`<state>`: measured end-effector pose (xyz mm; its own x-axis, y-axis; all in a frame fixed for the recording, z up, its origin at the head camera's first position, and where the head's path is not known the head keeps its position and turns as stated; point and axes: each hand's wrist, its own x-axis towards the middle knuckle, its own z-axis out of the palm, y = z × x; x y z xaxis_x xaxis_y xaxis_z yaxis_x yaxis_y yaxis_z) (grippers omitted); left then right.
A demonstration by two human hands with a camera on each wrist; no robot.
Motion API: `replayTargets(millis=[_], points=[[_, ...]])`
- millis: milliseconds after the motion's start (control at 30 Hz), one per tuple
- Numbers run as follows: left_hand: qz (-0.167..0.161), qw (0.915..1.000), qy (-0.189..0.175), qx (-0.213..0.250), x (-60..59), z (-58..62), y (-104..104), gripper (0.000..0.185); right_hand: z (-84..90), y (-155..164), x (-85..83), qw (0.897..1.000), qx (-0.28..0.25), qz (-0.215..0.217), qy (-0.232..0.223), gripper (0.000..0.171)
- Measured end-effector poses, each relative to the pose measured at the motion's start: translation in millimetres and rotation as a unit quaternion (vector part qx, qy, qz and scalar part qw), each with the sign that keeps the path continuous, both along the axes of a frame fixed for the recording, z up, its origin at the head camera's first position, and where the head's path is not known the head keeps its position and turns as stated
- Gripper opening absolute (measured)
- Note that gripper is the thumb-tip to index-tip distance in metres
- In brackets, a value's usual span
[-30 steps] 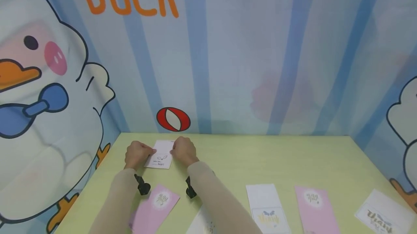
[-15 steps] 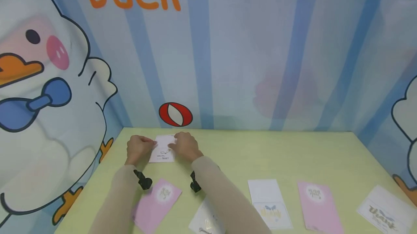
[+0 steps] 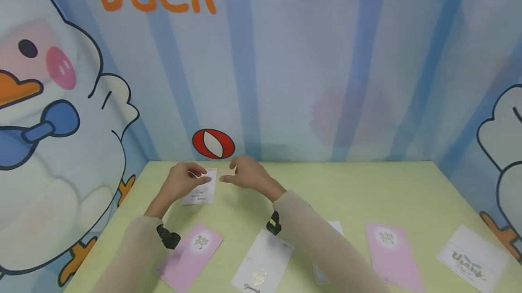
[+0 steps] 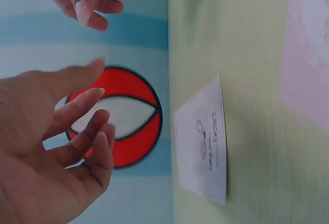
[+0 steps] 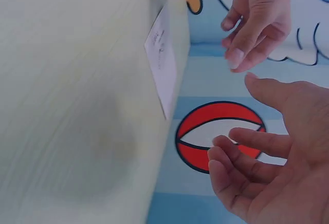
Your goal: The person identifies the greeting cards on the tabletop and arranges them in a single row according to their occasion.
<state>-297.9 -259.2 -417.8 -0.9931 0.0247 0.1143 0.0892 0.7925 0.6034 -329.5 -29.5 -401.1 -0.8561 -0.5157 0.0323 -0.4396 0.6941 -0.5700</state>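
A small white card point(image 3: 204, 199) with a line drawing and dark lettering lies near the table's back left edge. My left hand point(image 3: 182, 181) hovers over it and overlaps its upper part in the head view, with loosely bent fingers and nothing in them. To the right of the card, my right hand point(image 3: 249, 174) is in the air with thumb and fingers apart, holding nothing. The left wrist view shows the card point(image 4: 203, 147) lying apart from the left hand point(image 4: 61, 142). From the right wrist, the card point(image 5: 162, 62) also appears away from the right hand point(image 5: 262, 157).
Across the front of the table point(image 3: 326, 193) lie a pink card point(image 3: 189, 256), a white card with gold print point(image 3: 263, 261), a white card point(image 3: 322, 270) partly under the right sleeve, another pink card point(image 3: 393, 256) and a white "thank" card point(image 3: 473, 256). A printed curtain point(image 3: 285, 57) stands behind.
Both hands have let go of the small white card and risen off it; the right hand has drawn away to the right. The card stays at the back left.
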Motion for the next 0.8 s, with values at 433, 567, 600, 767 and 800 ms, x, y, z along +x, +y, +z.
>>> replayTargets(millis=[433,567,600,767,800], points=[[-0.230,0.9719,0.001,-0.052,51.3,5.8,54.5,0.051,5.3,71.4,66.0,0.997,0.046,0.056,0.029,0.057],[-0.268,0.9597,0.002,-0.085,66.8,0.4,68.2,0.061,0.9,83.9,88.4,0.994,0.074,0.078,0.021,0.063],[-0.277,0.9560,0.001,-0.095,70.5,-1.3,71.2,0.065,0.0,87.3,93.9,0.993,0.080,0.080,0.015,0.065],[-0.320,0.9350,0.009,-0.153,87.0,-9.4,82.3,0.081,-6.0,106.2,118.3,0.990,0.116,0.081,-0.012,0.075],[-0.331,0.9288,0.017,-0.166,89.0,-12.0,84.3,0.084,-8.0,109.8,122.4,0.989,0.121,0.081,-0.013,0.077]])
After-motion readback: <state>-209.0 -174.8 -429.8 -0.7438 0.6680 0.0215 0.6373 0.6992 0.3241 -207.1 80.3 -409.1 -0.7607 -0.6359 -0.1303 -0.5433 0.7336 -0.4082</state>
